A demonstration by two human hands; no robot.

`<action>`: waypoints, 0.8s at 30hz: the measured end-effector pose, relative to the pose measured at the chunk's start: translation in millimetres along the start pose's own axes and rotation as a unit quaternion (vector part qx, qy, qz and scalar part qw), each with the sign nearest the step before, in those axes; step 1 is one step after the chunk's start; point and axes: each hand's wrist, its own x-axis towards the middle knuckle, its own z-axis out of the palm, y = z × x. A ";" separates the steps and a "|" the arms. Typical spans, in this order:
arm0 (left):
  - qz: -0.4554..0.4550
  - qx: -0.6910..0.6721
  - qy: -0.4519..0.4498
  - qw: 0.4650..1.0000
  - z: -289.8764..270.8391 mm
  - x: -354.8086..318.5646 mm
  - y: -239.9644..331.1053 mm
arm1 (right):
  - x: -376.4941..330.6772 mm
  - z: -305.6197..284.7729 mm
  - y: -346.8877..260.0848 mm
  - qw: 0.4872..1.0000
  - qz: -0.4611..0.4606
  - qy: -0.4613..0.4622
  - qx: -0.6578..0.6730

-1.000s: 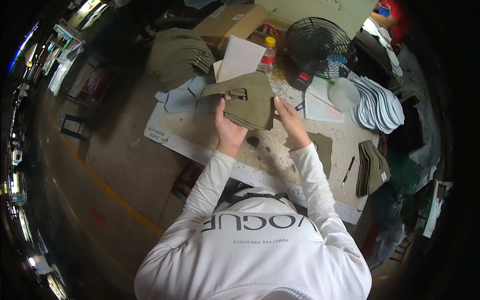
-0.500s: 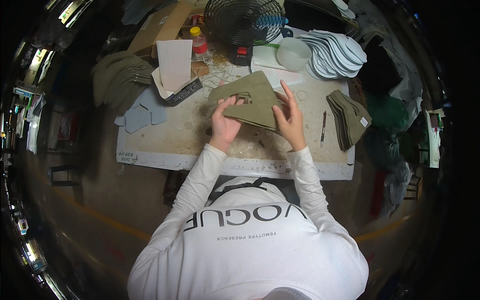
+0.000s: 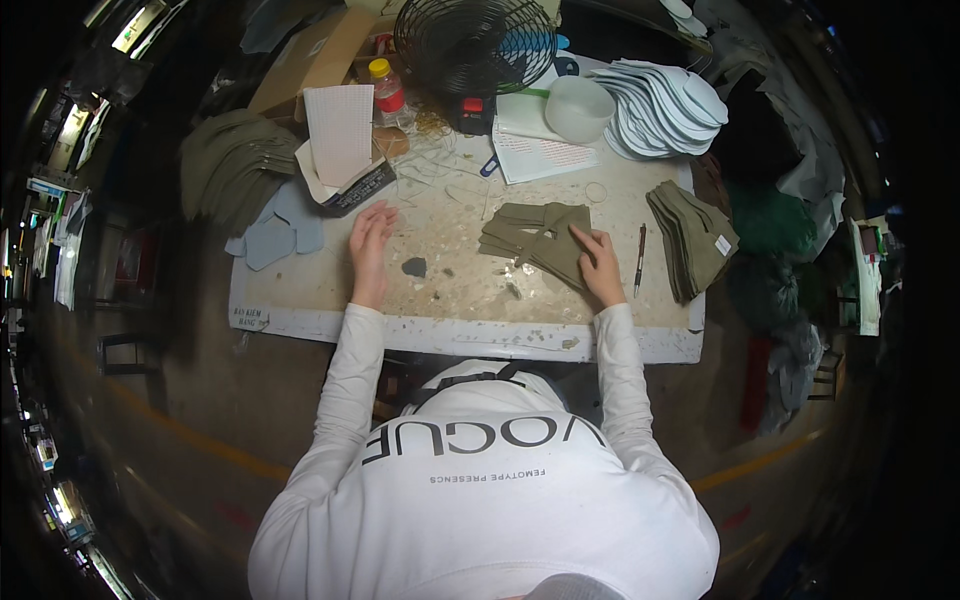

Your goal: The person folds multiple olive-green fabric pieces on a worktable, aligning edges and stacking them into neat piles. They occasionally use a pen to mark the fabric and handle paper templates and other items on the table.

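Olive fabric pieces (image 3: 540,236), cut with slots or straps, lie in a small overlapping stack at the middle right of the table. My right hand (image 3: 598,265) rests on the right edge of this stack, index finger stretched out over the cloth. Whether its thumb goes under the cloth is hard to see. To the left, my left hand (image 3: 370,250) is held over the table with nothing in it, its fingers stretched out and slightly bent. It is nearest to an open carton (image 3: 355,185) with a sheet of paper standing in it.
A fan (image 3: 475,45) stands at the back beside a red-capped-label bottle (image 3: 388,90) and a translucent bowl (image 3: 580,110). White cut pieces (image 3: 665,110) are piled back right. Olive piles (image 3: 690,240) (image 3: 235,165) flank the table. A pen (image 3: 640,260) lies at right, grey-blue pieces (image 3: 275,235) at left.
The olive pieces, held up between both hands before, now lie on the table. My left hand has let go and moved left; my right hand has come down with the cloth.
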 end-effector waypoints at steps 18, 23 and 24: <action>0.254 0.060 0.298 0.918 -239.5 37.4 147.1 | 122.1 -7.0 -150.3 0.942 -0.147 -0.188 -0.237; 0.146 0.212 0.281 0.925 -256.3 89.0 176.5 | 202.9 99.8 -321.6 0.867 -0.477 -0.136 0.048; 0.152 0.243 0.285 0.915 -253.9 95.9 177.3 | 212.9 124.9 -354.1 0.858 -0.492 -0.139 0.051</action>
